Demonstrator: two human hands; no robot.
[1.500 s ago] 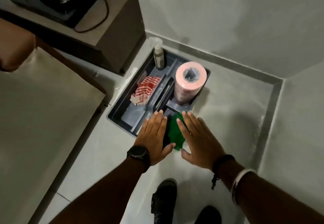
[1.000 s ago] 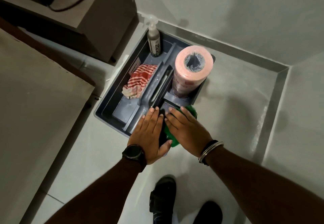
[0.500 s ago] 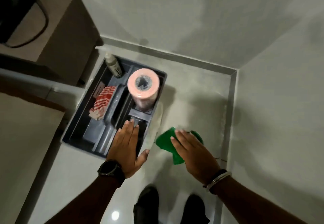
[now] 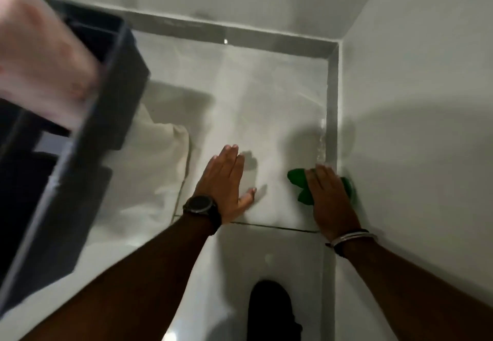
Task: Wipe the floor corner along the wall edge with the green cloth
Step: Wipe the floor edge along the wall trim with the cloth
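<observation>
The green cloth [image 4: 300,183] lies flat on the pale floor, right against the grey skirting strip [image 4: 332,105] of the right-hand wall. My right hand [image 4: 330,199] presses down on it with flat fingers, hiding most of it; green shows at the left and at the wall side. My left hand [image 4: 226,183], with a black watch on the wrist, rests flat and empty on the floor tile to the left of the cloth. The floor corner [image 4: 334,47] where the two walls meet is farther ahead.
A dark grey caddy [image 4: 106,116] fills the left side, blurred, with a pink roll [image 4: 40,60] in it. A whitish cloth [image 4: 165,148] lies on the floor beside the caddy. My dark shoe [image 4: 269,311] is at the bottom. Walls close the far and right sides.
My right hand slid the green cloth right, from beside the caddy to the right wall's edge. My left hand came off the caddy onto the floor. The view dropped much closer to the floor.
</observation>
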